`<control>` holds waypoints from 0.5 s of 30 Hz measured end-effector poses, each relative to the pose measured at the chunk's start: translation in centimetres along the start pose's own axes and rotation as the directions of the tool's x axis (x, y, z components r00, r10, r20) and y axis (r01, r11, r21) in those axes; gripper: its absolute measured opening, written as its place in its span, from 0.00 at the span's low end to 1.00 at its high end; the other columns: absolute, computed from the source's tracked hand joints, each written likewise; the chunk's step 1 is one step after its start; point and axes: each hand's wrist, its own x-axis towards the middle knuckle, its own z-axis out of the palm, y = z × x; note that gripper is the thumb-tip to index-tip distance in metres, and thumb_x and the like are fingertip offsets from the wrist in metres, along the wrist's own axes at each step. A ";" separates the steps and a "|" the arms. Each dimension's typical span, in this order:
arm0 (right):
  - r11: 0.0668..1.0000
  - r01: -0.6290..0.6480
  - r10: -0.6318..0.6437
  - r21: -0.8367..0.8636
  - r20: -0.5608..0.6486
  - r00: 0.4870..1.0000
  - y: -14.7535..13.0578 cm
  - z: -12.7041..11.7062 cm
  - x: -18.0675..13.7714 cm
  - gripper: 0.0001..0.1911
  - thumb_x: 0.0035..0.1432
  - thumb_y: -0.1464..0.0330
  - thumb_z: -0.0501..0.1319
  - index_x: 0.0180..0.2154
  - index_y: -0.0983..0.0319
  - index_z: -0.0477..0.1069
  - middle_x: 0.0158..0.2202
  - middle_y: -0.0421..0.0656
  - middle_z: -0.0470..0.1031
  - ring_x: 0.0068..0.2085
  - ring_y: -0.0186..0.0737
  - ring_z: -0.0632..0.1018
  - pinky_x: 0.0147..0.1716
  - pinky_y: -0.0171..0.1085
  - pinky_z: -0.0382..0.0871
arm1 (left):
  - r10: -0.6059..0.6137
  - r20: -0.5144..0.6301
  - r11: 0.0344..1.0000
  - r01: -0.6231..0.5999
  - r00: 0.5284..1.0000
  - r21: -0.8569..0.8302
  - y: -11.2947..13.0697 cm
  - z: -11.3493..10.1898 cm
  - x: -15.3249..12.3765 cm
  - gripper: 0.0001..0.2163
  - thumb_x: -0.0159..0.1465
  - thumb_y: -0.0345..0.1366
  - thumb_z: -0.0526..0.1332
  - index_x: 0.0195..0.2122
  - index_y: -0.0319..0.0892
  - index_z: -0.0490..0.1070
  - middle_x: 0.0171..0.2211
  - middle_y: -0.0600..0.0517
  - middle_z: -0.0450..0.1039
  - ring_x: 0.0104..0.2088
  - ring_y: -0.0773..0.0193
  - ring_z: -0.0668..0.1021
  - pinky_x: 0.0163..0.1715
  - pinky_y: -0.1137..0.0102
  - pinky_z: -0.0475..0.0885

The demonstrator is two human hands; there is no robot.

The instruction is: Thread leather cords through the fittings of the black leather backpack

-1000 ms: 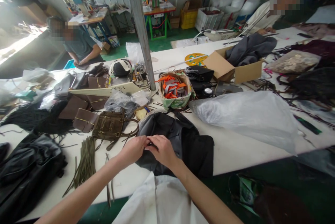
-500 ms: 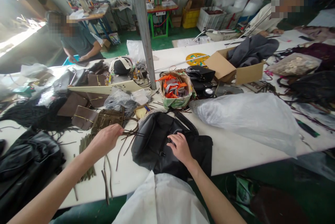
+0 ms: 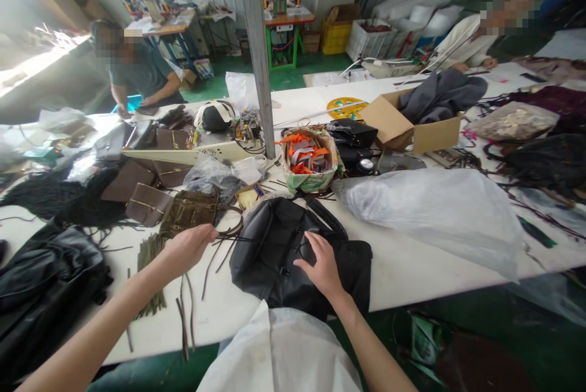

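Observation:
A black bag lies on the white table in front of me, with a strap handle at its far side and a small dark buckle on its front. My right hand is over the middle of the bag, thumb and fingers apart, with nothing gripped. To the left of the bag, my left hand pinches thin dark strips, whose ends point right over the bag's edge. More loose strips and a bundle of olive strips lie below and beside my left arm.
A brown handbag and brown flap pouches lie left. Beyond the bag stand a basket of orange and grey scraps and a metal post. Clear plastic sheeting covers the right side. Two people sit across the table.
The fingers of my right hand have spread, letting go of the bag's front near the buckle. My left hand keeps its pinch on the strips, almost unmoved. The view has shifted slightly.

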 end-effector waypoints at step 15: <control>0.989 0.120 -0.113 -0.085 0.088 0.990 -1.9 2.2 1.1 0.18 0.73 0.68 0.64 0.62 0.58 0.74 0.54 0.50 0.81 0.58 0.54 0.78 0.66 0.59 0.66 | -0.102 0.045 0.760 0.107 0.994 -0.641 2.2 0.0 -1.7 0.28 0.72 0.65 0.56 0.29 0.44 0.61 0.25 0.58 0.53 0.26 0.66 0.58 0.27 0.69 0.54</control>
